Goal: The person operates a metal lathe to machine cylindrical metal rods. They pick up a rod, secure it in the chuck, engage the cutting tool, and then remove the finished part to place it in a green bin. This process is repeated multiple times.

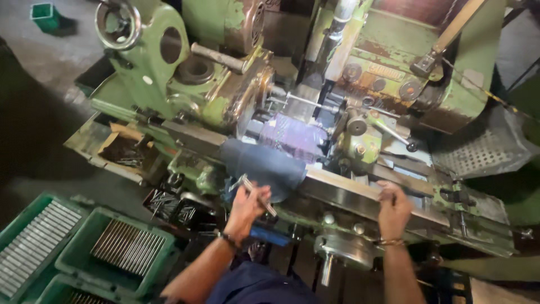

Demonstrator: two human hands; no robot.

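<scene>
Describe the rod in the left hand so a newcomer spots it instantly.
Start at the big green lathe, then drop to the dark blue cloth draped over its front rail. Just below the cloth, the left hand pinches a thin metal rod angled down to the right, the only loose rod held up, unlike those stacked in the green crates.

A worn green lathe (pixel 225 84) fills the middle, a round handwheel (pixel 118 23) at its upper left. A dark blue cloth (pixel 264 163) drapes over its bed. Green crates of metal rods (pixel 126 247) sit lower left, and a small green bin (pixel 45 16) stands on the floor far back
</scene>
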